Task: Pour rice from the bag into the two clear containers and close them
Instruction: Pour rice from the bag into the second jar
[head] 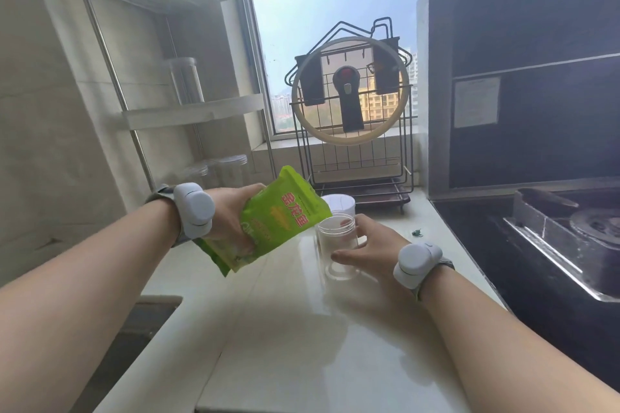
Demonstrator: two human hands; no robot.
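Observation:
My left hand (pixel 231 211) grips a green rice bag (pixel 275 221) and holds it tilted above the counter, its upper corner close to the rim of a clear open container (pixel 337 245). My right hand (pixel 367 245) is wrapped round that container from the right, thumb in front, holding it upright on the white counter (pixel 302 329). The container looks empty. A second clear container (pixel 340 204) stands just behind it, partly hidden by the bag; it shows white inside.
A black wire rack (pixel 355 157) with a round pot lid stands by the window behind. A dark stove (pixel 553 238) fills the right side. A sink edge (pixel 151 308) is at lower left. Several clear jars (pixel 221 171) sit under a corner shelf.

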